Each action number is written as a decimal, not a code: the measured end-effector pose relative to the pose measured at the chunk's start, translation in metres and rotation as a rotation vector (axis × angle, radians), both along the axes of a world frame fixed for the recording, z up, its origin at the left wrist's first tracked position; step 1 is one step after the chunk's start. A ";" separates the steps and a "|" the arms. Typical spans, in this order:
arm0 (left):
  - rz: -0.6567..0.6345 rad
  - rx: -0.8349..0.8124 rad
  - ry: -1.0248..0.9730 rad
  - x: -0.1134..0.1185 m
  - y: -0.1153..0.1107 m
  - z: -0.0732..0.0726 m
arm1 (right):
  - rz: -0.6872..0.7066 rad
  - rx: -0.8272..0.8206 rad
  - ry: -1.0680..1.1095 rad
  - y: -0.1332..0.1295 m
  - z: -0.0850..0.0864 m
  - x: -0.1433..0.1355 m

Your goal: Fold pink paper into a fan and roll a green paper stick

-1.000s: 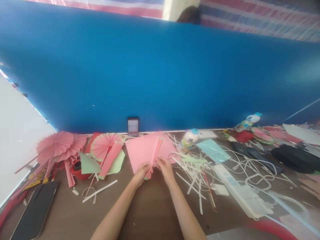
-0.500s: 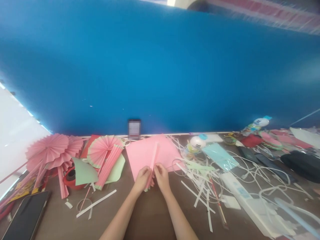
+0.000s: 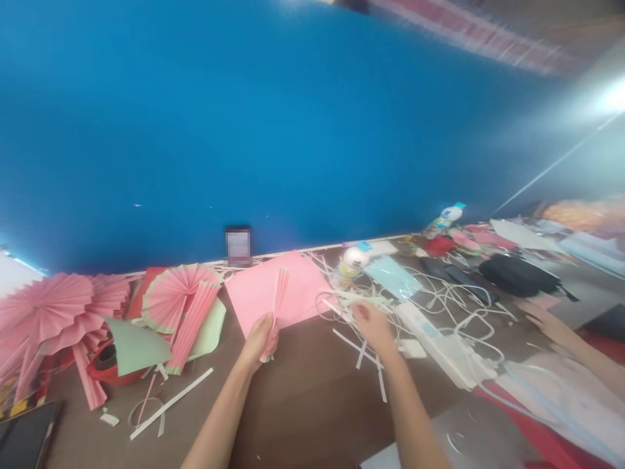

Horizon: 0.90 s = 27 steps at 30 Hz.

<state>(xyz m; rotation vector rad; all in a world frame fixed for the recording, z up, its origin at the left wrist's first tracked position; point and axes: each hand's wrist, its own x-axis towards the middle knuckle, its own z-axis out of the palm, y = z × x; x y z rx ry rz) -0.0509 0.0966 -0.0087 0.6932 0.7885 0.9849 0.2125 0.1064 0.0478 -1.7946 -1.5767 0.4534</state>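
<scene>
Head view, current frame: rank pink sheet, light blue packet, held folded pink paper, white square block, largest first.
1. Pink sheet
2. Light blue packet and folded pink paper: unsure, as the left hand covers part of the paper
3. White square block

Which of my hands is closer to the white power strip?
Your right hand: just left of the power strip, not touching it. Your left hand is farther left, holding the folded pink paper.
</scene>
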 end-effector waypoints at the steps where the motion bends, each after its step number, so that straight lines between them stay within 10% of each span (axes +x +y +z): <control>1: -0.015 -0.007 -0.029 -0.001 0.000 0.001 | -0.077 -0.054 -0.070 -0.001 0.005 0.022; 9: -0.037 -0.053 -0.098 0.000 -0.003 0.002 | -0.090 -0.373 -0.465 0.001 0.005 0.101; 19: -0.058 -0.038 -0.069 0.002 0.000 -0.008 | -0.029 -0.336 -0.520 0.007 -0.045 0.067; 27: -0.082 -0.030 -0.106 0.004 -0.001 -0.007 | -0.256 -0.204 -0.592 0.011 -0.016 0.032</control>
